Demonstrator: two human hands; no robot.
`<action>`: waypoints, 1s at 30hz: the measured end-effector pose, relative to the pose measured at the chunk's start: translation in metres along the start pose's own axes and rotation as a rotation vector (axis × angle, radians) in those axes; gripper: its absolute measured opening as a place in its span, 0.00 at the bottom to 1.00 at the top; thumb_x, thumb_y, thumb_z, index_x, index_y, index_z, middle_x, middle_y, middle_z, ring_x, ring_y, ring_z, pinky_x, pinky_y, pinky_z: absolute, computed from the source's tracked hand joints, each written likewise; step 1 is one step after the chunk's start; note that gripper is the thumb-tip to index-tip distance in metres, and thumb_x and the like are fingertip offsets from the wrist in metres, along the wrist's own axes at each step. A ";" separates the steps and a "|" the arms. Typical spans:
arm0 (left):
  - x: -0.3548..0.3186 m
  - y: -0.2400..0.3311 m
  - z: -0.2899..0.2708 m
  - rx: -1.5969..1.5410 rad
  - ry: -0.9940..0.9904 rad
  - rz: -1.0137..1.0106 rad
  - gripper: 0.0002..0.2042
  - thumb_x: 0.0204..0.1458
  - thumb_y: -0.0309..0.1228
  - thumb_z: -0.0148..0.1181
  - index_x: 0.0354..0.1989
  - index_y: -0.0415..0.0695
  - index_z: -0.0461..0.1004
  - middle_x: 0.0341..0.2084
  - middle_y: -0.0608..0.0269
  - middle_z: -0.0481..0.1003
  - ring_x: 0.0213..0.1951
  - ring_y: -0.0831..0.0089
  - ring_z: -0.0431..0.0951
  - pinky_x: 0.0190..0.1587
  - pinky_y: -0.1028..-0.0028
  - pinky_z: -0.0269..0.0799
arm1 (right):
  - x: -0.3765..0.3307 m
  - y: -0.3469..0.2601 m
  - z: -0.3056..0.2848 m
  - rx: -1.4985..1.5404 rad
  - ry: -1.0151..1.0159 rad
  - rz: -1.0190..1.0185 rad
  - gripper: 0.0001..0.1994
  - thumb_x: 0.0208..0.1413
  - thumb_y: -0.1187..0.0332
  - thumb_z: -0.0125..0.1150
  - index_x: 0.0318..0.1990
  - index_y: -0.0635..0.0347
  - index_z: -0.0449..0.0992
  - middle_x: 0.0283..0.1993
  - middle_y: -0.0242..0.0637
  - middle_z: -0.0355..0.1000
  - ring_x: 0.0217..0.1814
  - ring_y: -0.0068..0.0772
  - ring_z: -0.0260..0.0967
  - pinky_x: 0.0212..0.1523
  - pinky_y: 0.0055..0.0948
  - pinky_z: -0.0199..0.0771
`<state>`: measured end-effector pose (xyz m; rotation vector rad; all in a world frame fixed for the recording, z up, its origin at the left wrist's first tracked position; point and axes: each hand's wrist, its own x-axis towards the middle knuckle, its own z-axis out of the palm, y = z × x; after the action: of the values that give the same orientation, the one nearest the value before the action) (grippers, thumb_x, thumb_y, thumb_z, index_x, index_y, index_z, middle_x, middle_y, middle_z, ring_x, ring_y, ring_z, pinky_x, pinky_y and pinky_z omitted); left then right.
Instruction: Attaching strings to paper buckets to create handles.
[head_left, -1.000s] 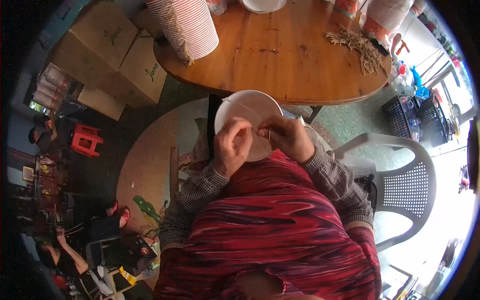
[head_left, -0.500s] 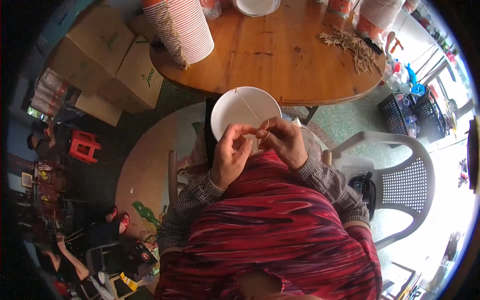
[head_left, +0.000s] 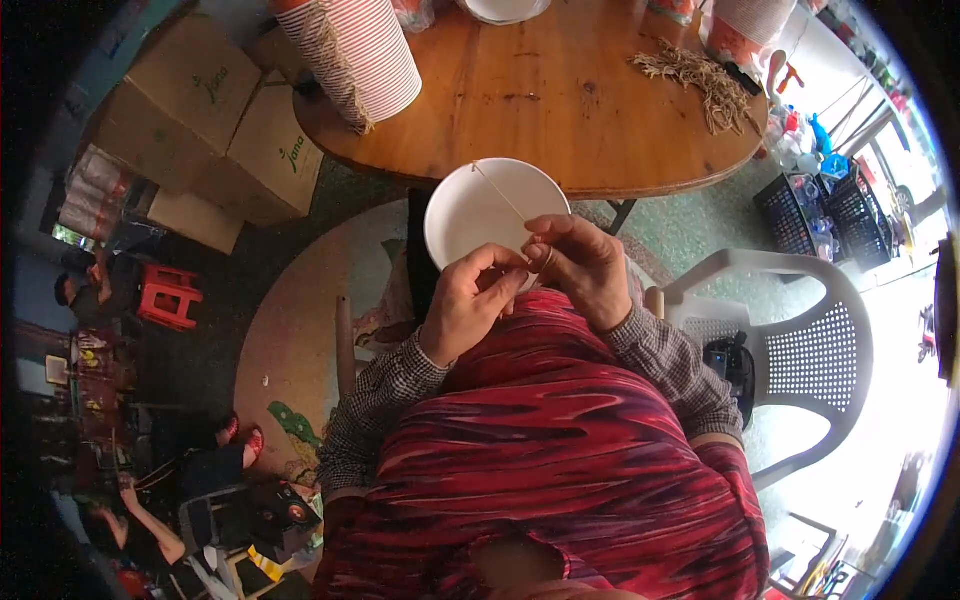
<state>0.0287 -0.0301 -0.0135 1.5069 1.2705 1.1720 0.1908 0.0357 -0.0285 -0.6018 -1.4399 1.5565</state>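
A round white paper bucket [head_left: 462, 225] rests in front of me, its open top toward me, just short of the table edge. A thin tan string [head_left: 500, 195] is fixed at its far rim and runs slantwise across the opening to my fingers. My right hand [head_left: 588, 272] pinches this string, and a bit of it seems to loop by the thumb. Close against it, my left hand [head_left: 468, 308] has thumb and forefinger pressed together at the string's lower part. Both hands hover over the bucket's near rim, which they partly hide.
On the wooden table [head_left: 540, 130] stand a leaning stack of striped buckets [head_left: 385, 65] with strings hanging down, and a heap of tan strings [head_left: 705, 85]. Cardboard boxes [head_left: 270, 150] are at left, a white plastic chair [head_left: 815, 360] at right. Another person [head_left: 150, 520] sits at lower left.
My right hand has shifted slightly right and its fingers have turned on the string. My left fingertips have moved right with it. The whole view has shifted a little.
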 end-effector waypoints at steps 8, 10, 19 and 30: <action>-0.001 0.008 -0.001 -0.051 -0.026 0.005 0.04 0.57 0.25 0.52 0.35 0.37 0.69 0.22 0.67 0.72 0.21 0.83 0.71 0.22 0.83 0.65 | -0.005 -0.013 -0.003 -0.083 0.014 -0.045 0.06 0.53 0.71 0.62 0.37 0.63 0.76 0.32 0.28 0.73 0.32 0.14 0.69 0.33 0.17 0.72; -0.002 0.008 -0.001 -0.076 -0.024 0.009 0.04 0.57 0.25 0.52 0.35 0.37 0.69 0.23 0.66 0.72 0.21 0.83 0.71 0.22 0.83 0.66 | -0.004 -0.013 -0.004 -0.089 0.029 -0.051 0.06 0.53 0.71 0.63 0.35 0.62 0.75 0.32 0.28 0.73 0.32 0.14 0.68 0.33 0.17 0.72; -0.002 0.007 0.000 -0.135 -0.025 -0.036 0.04 0.58 0.26 0.51 0.36 0.37 0.68 0.24 0.64 0.74 0.22 0.82 0.73 0.21 0.83 0.65 | 0.006 -0.002 0.001 0.083 0.021 -0.142 0.07 0.52 0.77 0.62 0.35 0.61 0.68 0.33 0.32 0.72 0.32 0.17 0.70 0.31 0.17 0.72; -0.001 0.010 -0.001 -0.171 0.035 -0.040 0.05 0.58 0.26 0.51 0.38 0.38 0.68 0.21 0.67 0.71 0.20 0.85 0.69 0.20 0.84 0.62 | 0.024 -0.009 0.005 0.123 0.070 -0.202 0.16 0.45 0.81 0.66 0.37 0.59 0.63 0.31 0.29 0.68 0.30 0.17 0.67 0.29 0.17 0.69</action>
<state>0.0300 -0.0328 -0.0037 1.3365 1.1863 1.2529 0.1780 0.0535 -0.0137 -0.4202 -1.2993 1.4386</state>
